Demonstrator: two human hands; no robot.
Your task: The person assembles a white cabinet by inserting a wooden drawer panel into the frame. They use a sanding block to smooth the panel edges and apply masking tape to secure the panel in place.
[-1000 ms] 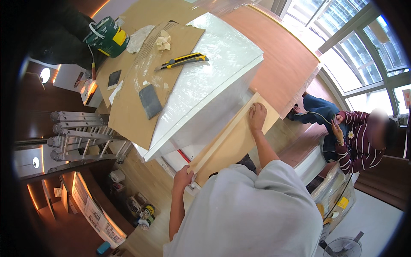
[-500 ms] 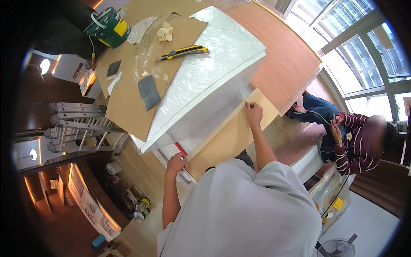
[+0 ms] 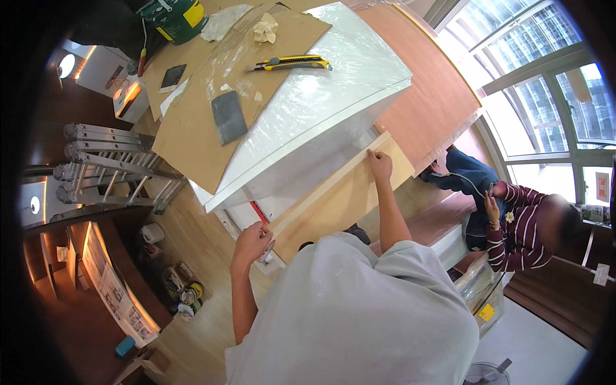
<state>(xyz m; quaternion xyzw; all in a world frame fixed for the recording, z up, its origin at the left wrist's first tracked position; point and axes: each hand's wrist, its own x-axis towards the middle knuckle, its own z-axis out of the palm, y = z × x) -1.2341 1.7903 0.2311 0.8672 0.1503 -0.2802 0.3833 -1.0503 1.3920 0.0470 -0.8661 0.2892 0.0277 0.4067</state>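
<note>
A long pale wooden board [image 3: 340, 199] leans slanted against the side of a white, plastic-wrapped cabinet [image 3: 321, 109]. My right hand [image 3: 380, 164] lies on the board's upper end, fingers hooked over its far edge next to the cabinet. My left hand [image 3: 251, 242] is at the board's lower end, fingers curled around what looks like a small grey tool [image 3: 269, 249]. A red strip [image 3: 258, 212] shows just above that hand, under the cabinet's edge.
On the cabinet lie a cardboard sheet [image 3: 192, 128], a yellow-black utility knife [image 3: 292, 63], a dark grey pad [image 3: 228, 115] and crumpled paper [image 3: 266, 29]. A folded ladder [image 3: 109, 167] lies left, cans [image 3: 186, 295] stand on the floor. Another person in a striped top [image 3: 520, 231] sits right.
My left hand has moved up and left along the board's lower end. My right hand has stayed on the upper end. The view has shifted slightly.
</note>
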